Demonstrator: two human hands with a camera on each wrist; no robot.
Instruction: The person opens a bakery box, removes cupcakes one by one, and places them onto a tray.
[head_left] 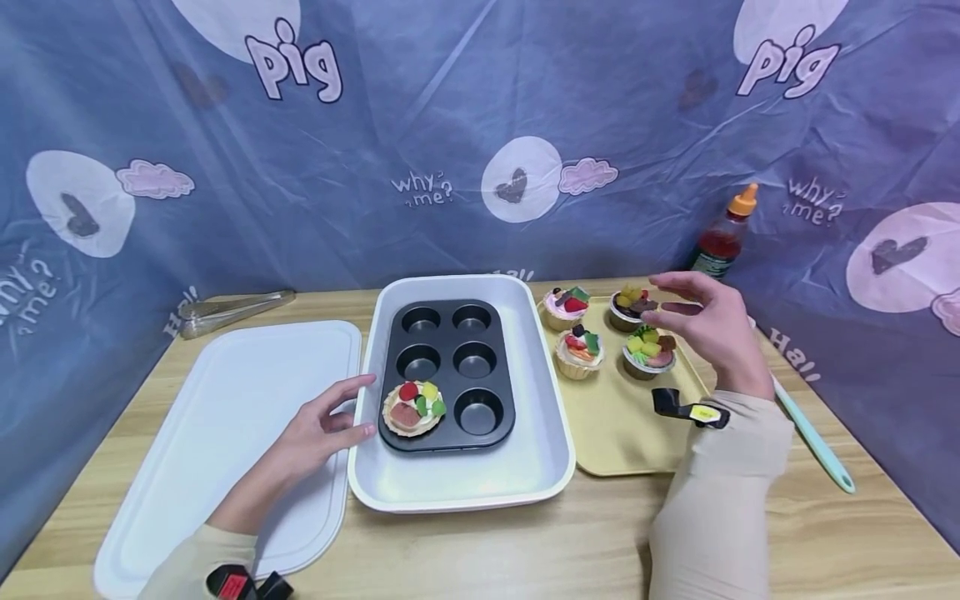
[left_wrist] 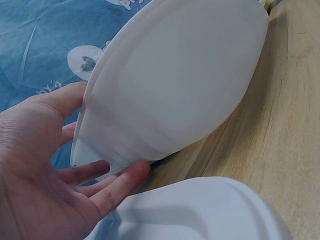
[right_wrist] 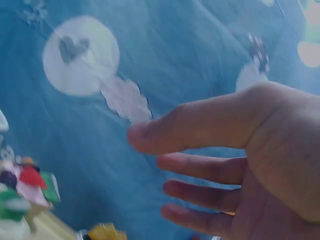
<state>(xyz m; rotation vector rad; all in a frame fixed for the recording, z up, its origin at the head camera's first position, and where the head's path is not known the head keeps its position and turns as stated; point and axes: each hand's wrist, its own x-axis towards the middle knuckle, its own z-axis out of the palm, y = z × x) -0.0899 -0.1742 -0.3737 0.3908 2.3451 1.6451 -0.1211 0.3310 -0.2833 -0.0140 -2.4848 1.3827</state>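
My left hand point(head_left: 318, 425) touches the left side of a deep white tray point(head_left: 536, 467), its fingertips spread along the rim and wall. Within that tray lies a dark muffin pan point(head_left: 446, 379) with round cups, and a fruit-topped tart point(head_left: 414, 408) sits in its near-left cup. My right hand point(head_left: 705, 325) hovers over the yellow tray point(head_left: 615, 433), fingers apart and holding nothing. Closest to its fingertips is a dark-cupped cupcake point(head_left: 630, 307) with yellow topping. Nearer me is another cupcake point(head_left: 648, 354), in a foil-like cup. Two tarts, a pink-topped tart point(head_left: 564, 307) and a cream tart point(head_left: 579, 354), stand to the left.
A white board point(head_left: 247, 417) lies left of the deep tray, with metal tongs point(head_left: 232, 312) behind it. At the back right stands a red sauce bottle point(head_left: 720, 242). A light-green handled utensil point(head_left: 813, 437) lies along the right. Patterned blue cloth point(head_left: 450, 125) hangs behind.
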